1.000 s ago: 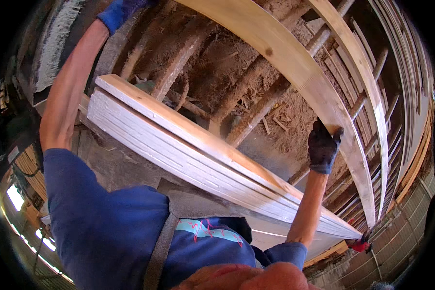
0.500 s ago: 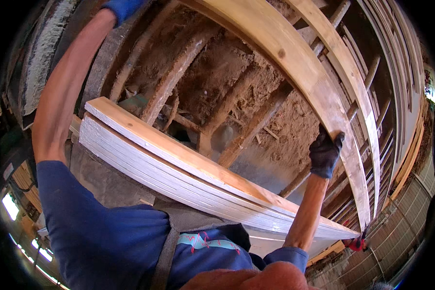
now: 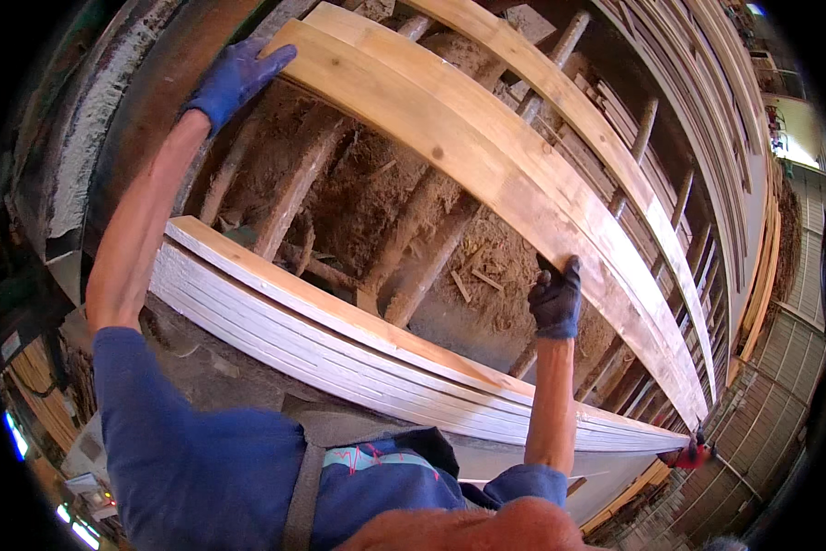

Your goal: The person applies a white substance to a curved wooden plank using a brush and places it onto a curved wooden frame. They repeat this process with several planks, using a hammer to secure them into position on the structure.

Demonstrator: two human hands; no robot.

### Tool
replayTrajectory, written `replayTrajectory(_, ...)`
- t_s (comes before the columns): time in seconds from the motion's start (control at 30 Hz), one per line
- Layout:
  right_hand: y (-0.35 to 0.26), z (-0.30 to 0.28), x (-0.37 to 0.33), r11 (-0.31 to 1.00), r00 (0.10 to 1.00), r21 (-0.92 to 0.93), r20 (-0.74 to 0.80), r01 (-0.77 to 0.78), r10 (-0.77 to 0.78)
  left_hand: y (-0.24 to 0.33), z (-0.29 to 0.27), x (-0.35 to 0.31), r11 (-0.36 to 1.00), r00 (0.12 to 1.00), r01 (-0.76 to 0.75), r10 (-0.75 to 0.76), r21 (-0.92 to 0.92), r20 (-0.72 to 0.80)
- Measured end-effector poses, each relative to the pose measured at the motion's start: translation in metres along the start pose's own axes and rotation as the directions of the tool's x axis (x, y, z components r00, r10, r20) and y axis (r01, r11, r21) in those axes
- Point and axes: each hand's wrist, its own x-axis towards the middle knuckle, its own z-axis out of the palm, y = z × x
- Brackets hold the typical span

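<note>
A long pale wooden board (image 3: 376, 96) lies across timber bars, its left end at my left hand (image 3: 234, 84). That hand, in a blue glove, is closed round the end, with the thumb along the board's face. In a dark glove, my right hand (image 3: 557, 303) grips the near edge farther along, fingers partly hidden beneath. A second plank (image 3: 486, 96) lies right against the far side of the held board. Between me and the bars stands a stack of boards with white-coated edges (image 3: 339, 354), close to my body.
Bars (image 3: 293, 174) cross a pit strewn with shavings and wood scraps (image 3: 486, 266). Beyond lie another plank (image 3: 560, 87) and several stacked boards (image 3: 697, 83). Something red, possibly a co-worker's glove (image 3: 693, 455), shows at the boards' far right end. Dark machinery (image 3: 82, 156) stands at left.
The held board has come nearer to me, and a second plank now shows along its far side. Both hands are closer to my body; the left has come fully into view. The view has shifted.
</note>
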Motion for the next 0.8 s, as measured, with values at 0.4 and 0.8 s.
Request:
replayTrajectory(0.4,0.025,-0.021,-0.018,0.97,0.984,-0.167,-0.011,-0.175,0.176,-0.038,0.007,-0.04,0.989,0.997,-0.073,0.076,0.125,-0.022)
replayTrajectory(0.8,0.016,-0.013,-0.091,0.834,0.864,-0.225,-0.112,-0.503,0.491,-0.051,-0.026,-0.091,0.922,0.981,-0.141,0.081,0.361,0.176)
